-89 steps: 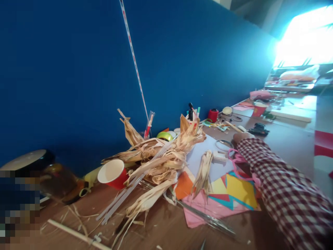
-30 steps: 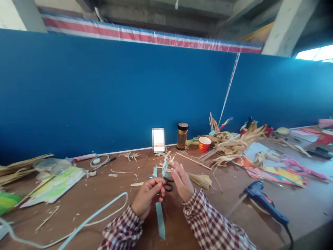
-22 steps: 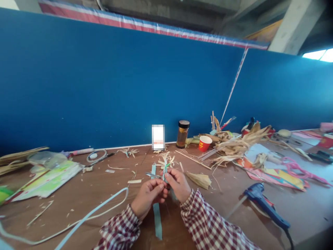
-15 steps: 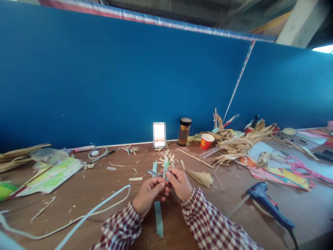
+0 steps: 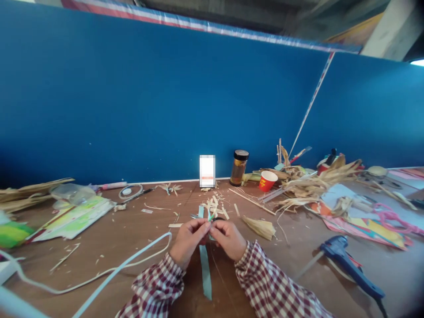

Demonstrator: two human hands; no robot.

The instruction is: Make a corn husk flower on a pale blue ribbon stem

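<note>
Thumb-to-thumb over the table, my left hand (image 5: 188, 242) and my right hand (image 5: 230, 239) are both closed in a pinch. Between their fingertips is a small green-and-pale-blue piece (image 5: 211, 217), mostly hidden by the fingers. A fine thread (image 5: 217, 266) runs down from the fingers toward me. Beneath the hands lies a pale blue-green strip (image 5: 206, 276), its far end showing beyond them. Just past the fingertips are a silver blade tip and a dark curved handle, partly covered. Pale husk scraps (image 5: 214, 204) lie behind.
A blue glue gun (image 5: 351, 265) lies right, near a dry husk piece (image 5: 260, 227). Farther back stand a red paper cup (image 5: 268, 180) and a dark-lidded jar (image 5: 239, 168), beside heaped corn husks (image 5: 314, 183). A pale cord (image 5: 126, 265) curves across the left. A blue partition (image 5: 165, 97) rises behind.
My fingers have shifted from a staggered hold, right hand higher, to thumbs level and meeting. The small piece is now more covered. The view has turned slightly left.
</note>
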